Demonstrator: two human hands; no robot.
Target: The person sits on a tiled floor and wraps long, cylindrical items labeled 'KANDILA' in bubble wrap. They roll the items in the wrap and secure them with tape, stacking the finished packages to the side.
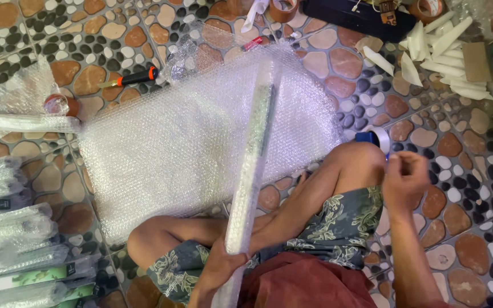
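While seated cross-legged on the pebble-patterned floor (457, 188), left hand (219, 268) clenched around the lower end of a long flat item wrapped in bubble wrap (252, 165), held slanted upward from the lap and across the knees. Upper end of that wrapped item resting over a wide bubble wrap sheet (184, 137) spread on the floor just ahead of the legs. Right hand (404, 181) raised beside the right knee, fingers pinched together at a roll of clear tape with a blue core (375, 138), tips touching the roll's edge; whether a tape end is caught between the fingers, impossible to tell. Roll itself pressed just behind the knee, partly hidden by it. On the left edge, a stack of similar wrapped bundles (12, 239), well apart from both hands. Beyond the sheet, an orange-and-black handled tool (132, 77) lying on the floor, and near it a small brown tape roll (61, 104) partly under loose wrap. At the top, another brown tape roll (283, 8) and a dark flat case (355, 17); at the upper right, a heap of white foam pieces (440, 48).
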